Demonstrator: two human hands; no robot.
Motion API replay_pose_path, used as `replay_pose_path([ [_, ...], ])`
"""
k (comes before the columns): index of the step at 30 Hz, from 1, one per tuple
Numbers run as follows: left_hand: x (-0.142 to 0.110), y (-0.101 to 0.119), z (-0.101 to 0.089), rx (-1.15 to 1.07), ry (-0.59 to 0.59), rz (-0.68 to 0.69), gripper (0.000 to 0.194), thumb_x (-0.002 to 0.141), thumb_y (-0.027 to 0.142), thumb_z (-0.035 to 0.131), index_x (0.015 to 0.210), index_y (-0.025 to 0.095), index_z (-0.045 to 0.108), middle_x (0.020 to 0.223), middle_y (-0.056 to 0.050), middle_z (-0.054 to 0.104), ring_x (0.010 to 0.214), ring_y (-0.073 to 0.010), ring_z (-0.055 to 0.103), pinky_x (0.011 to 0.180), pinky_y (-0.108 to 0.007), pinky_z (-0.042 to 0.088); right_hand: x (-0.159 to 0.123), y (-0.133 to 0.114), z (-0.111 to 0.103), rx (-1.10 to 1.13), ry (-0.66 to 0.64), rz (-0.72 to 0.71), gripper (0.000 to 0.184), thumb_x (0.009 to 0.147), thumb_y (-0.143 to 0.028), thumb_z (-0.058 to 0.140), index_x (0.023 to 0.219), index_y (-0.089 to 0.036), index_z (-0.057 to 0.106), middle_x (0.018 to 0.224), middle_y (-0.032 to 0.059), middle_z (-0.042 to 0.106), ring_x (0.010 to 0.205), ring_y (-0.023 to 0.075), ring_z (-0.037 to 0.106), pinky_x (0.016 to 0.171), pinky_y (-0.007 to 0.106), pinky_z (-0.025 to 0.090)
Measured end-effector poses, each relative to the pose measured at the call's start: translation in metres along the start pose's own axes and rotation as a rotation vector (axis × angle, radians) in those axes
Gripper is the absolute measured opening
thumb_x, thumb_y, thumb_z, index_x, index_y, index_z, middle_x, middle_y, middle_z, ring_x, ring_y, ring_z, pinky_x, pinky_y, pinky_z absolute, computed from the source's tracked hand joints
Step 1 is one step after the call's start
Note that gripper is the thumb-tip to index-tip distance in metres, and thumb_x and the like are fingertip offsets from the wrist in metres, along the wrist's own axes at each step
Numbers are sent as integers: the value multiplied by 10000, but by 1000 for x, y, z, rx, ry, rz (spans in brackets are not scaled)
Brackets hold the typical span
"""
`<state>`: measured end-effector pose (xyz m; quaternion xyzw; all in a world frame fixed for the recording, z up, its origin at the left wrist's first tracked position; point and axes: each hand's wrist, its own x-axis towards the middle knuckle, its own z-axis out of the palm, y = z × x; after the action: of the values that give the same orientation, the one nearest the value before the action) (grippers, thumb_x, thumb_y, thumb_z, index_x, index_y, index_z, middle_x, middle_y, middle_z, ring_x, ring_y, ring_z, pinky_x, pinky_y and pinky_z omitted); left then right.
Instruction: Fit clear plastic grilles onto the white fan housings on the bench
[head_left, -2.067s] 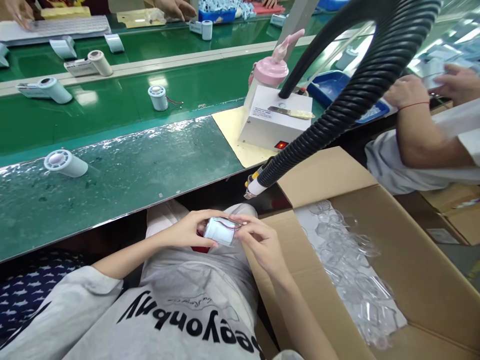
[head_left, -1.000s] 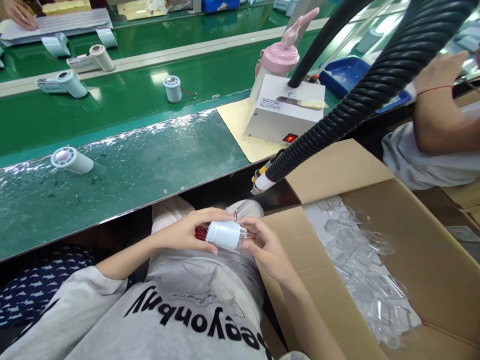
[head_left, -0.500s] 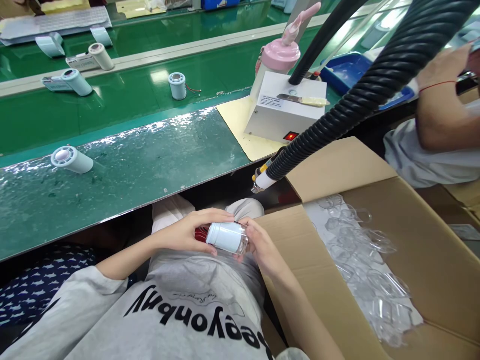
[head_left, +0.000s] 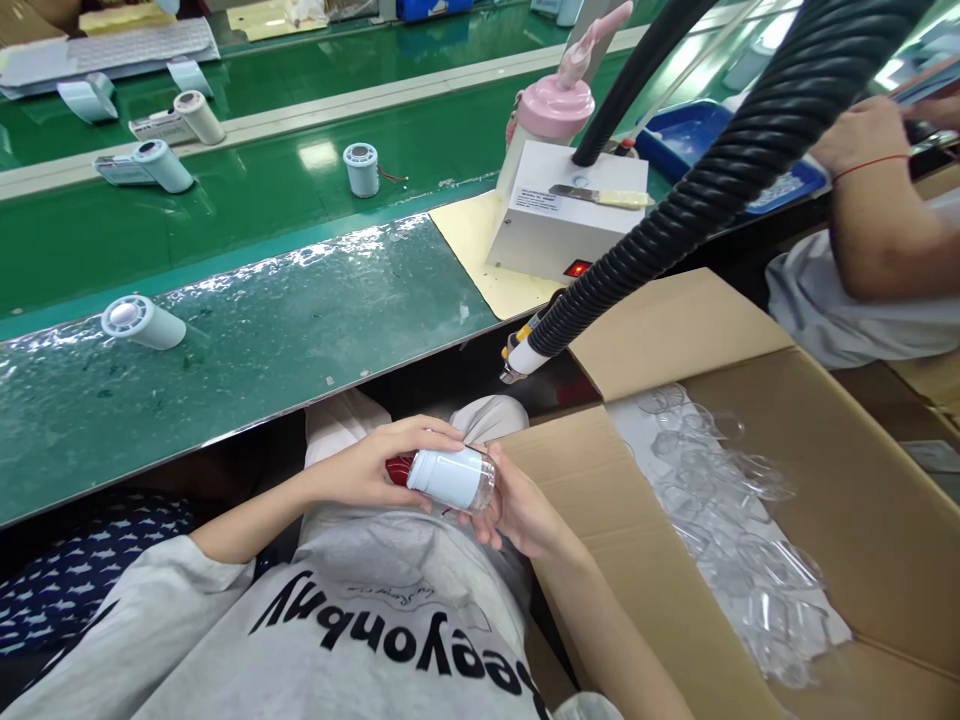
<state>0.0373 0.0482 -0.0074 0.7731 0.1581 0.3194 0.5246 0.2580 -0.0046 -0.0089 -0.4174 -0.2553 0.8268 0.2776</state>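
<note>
A pale blue cylinder (head_left: 448, 478) with a clear plastic cup (head_left: 487, 484) over its right end lies level in front of my shirt. My left hand (head_left: 375, 462) grips its left end, thumb below and fingers above. Red wires (head_left: 399, 469) show between the cylinder and that palm. Against the clear end rests my right hand (head_left: 519, 510), its fingers apart and loosely bent under the cup rather than wrapped round it. Just beyond hangs the metal nozzle (head_left: 513, 374) of a black ribbed hose (head_left: 675, 215).
An open cardboard box (head_left: 862, 500) with many clear plastic cups (head_left: 739, 520) stands at right. On the green bench sit a blue cylinder (head_left: 144, 322), a white powered unit (head_left: 568, 230) with a knife (head_left: 600, 196), and a pink-lidded bottle (head_left: 555, 105). A co-worker's arm (head_left: 874, 210) is at far right.
My right fingers have loosened and spread from the clear end, which they pinched before. The cylinder has shifted slightly left in my left hand. The co-worker's hand has moved a little left.
</note>
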Motion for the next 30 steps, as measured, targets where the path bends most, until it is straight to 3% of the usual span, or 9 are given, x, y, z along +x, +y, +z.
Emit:
replay_pose_path([
  [3, -1, 5, 1, 4, 34, -78, 631, 811, 269, 799, 1389, 274, 547, 1372, -138, 606, 1267, -279, 589, 1068, -424, 479, 1, 3, 0, -40, 2, -17, 706, 770, -879, 512, 832, -178, 562, 505, 20, 639, 334, 115, 550, 276, 161, 348],
  [6, -2, 10, 3, -62, 78, -219, 602, 827, 328, 778, 1373, 235, 542, 1341, -138, 610, 1203, -270, 617, 1001, -393, 521, 0, 9, -3, -138, 72, -144, 649, 843, -819, 481, 825, -176, 571, 543, 12, 634, 386, 122, 585, 324, 179, 427],
  [10, -3, 16, 4, -190, 119, -390, 612, 828, 370, 766, 1369, 209, 529, 1329, -135, 593, 1134, -248, 636, 913, -339, 558, -5, 18, -7, -431, 205, -546, 200, 997, -337, 521, 1149, -216, 570, 878, 39, 733, 654, 149, 717, 598, 261, 615],
  [12, -2, 19, 5, -223, 123, -427, 620, 822, 379, 767, 1366, 200, 528, 1314, -134, 599, 1104, -242, 642, 877, -319, 563, -8, 20, -8, -657, 257, -826, 402, 965, -147, 519, 1346, -272, 491, 1280, 104, 670, 1039, 201, 723, 836, 346, 634],
  [14, -1, 22, 6, -253, 121, -450, 621, 820, 391, 765, 1361, 195, 533, 1284, -130, 613, 1050, -229, 652, 836, -302, 567, -9, 19, -10, -887, 222, -1065, 621, 917, -43, 544, 1453, -328, 416, 1541, 105, 475, 1345, 240, 554, 1029, 436, 562],
  [17, 0, 23, 6, -283, 110, -466, 635, 817, 401, 768, 1370, 195, 535, 1234, -117, 634, 961, -201, 665, 781, -280, 567, -9, 16, -16, -1058, 132, -1199, 724, 866, 27, 606, 1460, -350, 438, 1568, 83, 451, 1403, 239, 494, 1107, 467, 502],
  [23, 13, -5, 6, -378, 156, -558, 773, 742, 354, 843, 1422, 193, 513, 1181, -103, 665, 964, -200, 683, 854, -310, 569, 19, 34, -35, -723, 261, -1139, 571, 827, -117, 782, 1313, -326, 567, 1425, 104, 598, 1325, 253, 579, 1022, 429, 565],
  [26, 37, -32, 5, -408, 199, -560, 734, 693, 297, 869, 1345, 160, 560, 1223, -119, 666, 1030, -218, 684, 913, -335, 565, 46, 46, -49, -519, 360, -1208, 536, 816, -141, 797, 1266, -329, 576, 1422, 98, 588, 1320, 229, 580, 941, 356, 601],
  [30, 72, -59, 3, -412, 195, -535, 659, 643, 265, 890, 1223, 134, 605, 1227, -129, 674, 1063, -237, 687, 986, -396, 546, 74, 50, -67, -352, 534, -1243, 490, 764, -285, 850, 1158, -271, 560, 1379, 139, 594, 1269, 261, 615, 959, 408, 594],
])
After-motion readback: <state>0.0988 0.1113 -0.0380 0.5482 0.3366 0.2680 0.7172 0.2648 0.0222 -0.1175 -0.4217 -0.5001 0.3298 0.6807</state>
